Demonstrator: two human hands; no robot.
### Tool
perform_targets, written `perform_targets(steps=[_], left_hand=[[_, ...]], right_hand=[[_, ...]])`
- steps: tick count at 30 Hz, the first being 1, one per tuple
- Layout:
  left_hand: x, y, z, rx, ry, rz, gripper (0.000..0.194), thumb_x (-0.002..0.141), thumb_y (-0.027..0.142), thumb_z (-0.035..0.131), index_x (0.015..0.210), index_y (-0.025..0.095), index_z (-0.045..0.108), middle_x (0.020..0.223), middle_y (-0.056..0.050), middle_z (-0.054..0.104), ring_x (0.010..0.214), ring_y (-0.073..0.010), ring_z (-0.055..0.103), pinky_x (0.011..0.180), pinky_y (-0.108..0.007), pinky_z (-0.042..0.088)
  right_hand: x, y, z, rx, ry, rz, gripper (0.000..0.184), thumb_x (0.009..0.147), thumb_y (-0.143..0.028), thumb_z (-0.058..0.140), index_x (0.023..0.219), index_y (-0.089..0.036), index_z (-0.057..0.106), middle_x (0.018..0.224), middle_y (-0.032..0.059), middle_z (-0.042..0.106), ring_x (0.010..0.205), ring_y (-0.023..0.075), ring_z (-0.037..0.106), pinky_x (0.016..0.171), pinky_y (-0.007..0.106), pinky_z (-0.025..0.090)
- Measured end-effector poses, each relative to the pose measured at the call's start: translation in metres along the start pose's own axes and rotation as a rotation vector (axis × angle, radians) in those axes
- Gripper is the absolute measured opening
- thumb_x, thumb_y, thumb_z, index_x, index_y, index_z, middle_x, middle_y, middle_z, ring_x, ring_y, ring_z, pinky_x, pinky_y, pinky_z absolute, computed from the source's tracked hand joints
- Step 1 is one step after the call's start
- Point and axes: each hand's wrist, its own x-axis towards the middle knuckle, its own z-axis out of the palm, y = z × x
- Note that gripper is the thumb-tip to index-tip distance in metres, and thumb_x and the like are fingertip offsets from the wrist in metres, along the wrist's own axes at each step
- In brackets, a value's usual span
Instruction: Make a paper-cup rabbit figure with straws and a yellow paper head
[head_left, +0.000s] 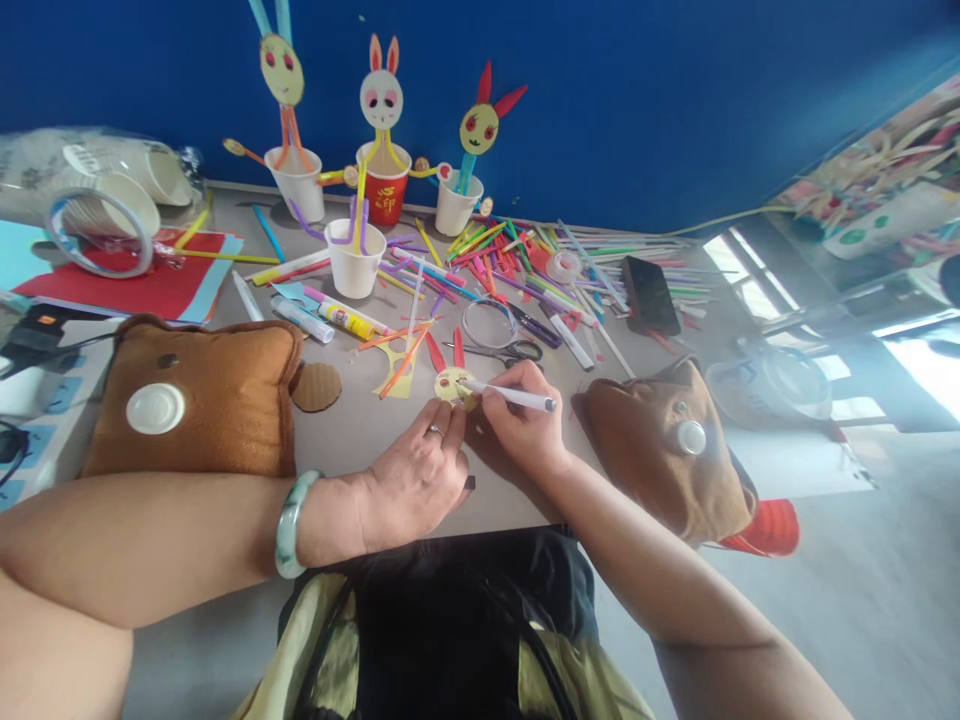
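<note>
With its fingers stretched out, my left hand point(416, 470) lies on the table and its fingertips rest on the lower edge of a small yellow paper rabbit face point(444, 384). This face has two red ears and a drawn eye on its left side. My right hand point(527, 418) is closed around a white pen point(525, 398), whose tip is at the right side of the face. Scissors point(517, 350) lie just behind the face. A yellow paper scrap point(395, 372) with orange sticks across it is to the left. My left hand partly covers the face's bottom.
Finished-looking rabbit-face figures stand in paper cups point(386, 190) along the blue wall. One more white cup point(355, 262) stands in front. Coloured straws point(502, 250), markers and a phone point(650, 295) lie behind my hands. Brown cushions point(217, 390) flank the work area.
</note>
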Motion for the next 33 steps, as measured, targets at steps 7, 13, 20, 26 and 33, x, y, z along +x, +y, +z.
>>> perform_targets(steps=[7, 13, 20, 26, 33], left_hand=[[-0.0004, 0.0008, -0.0015, 0.036, 0.002, 0.000, 0.050, 0.087, 0.051, 0.062, 0.098, 0.003, 0.072, 0.130, -0.032, 0.061, 0.122, -0.0393, 0.058, 0.113, -0.051, 0.030], [0.0003, 0.0000, -0.0007, 0.048, 0.023, 0.008, 0.048, 0.089, 0.051, 0.059, 0.095, 0.005, 0.073, 0.128, -0.030, 0.063, 0.119, -0.0391, 0.060, 0.110, -0.052, 0.032], [0.0005, -0.0004, -0.0005, 0.037, 0.032, 0.011, 0.048, 0.089, 0.050, 0.058, 0.090, 0.004, 0.074, 0.126, -0.032, 0.063, 0.118, -0.0395, 0.060, 0.111, -0.051, 0.031], [0.0004, -0.0002, -0.0004, 0.025, 0.023, 0.008, 0.048, 0.090, 0.049, 0.058, 0.091, 0.004, 0.074, 0.127, -0.032, 0.063, 0.118, -0.0382, 0.059, 0.111, -0.050, 0.031], [0.0012, -0.0006, -0.0027, 0.035, 0.027, 0.004, 0.047, 0.088, 0.049, 0.059, 0.091, 0.004, 0.074, 0.126, -0.031, 0.063, 0.118, -0.0382, 0.059, 0.111, -0.049, 0.031]], right_hand=[[0.0000, -0.0011, 0.0000, 0.005, -0.013, -0.002, 0.009, 0.076, -0.022, 0.058, 0.069, -0.023, 0.052, 0.056, -0.0046, 0.057, 0.050, 0.0117, 0.051, 0.052, 0.024, 0.041], [-0.0001, -0.0004, 0.0006, 0.035, -0.054, 0.012, 0.009, 0.077, -0.025, 0.060, 0.071, -0.023, 0.054, 0.057, -0.0042, 0.059, 0.049, 0.0114, 0.052, 0.051, 0.024, 0.042], [-0.0003, -0.0005, 0.0007, 0.045, -0.048, 0.008, 0.008, 0.077, -0.025, 0.060, 0.071, -0.022, 0.055, 0.058, -0.0038, 0.061, 0.049, 0.0111, 0.051, 0.051, 0.024, 0.042], [0.0000, 0.0001, 0.0006, 0.047, -0.065, 0.015, 0.008, 0.077, -0.026, 0.060, 0.072, -0.022, 0.056, 0.058, -0.0037, 0.061, 0.050, 0.0114, 0.051, 0.051, 0.024, 0.042], [-0.0006, -0.0002, 0.0006, 0.045, -0.069, 0.024, 0.009, 0.078, -0.026, 0.060, 0.071, -0.022, 0.055, 0.059, -0.0038, 0.061, 0.051, 0.0114, 0.052, 0.052, 0.024, 0.043]])
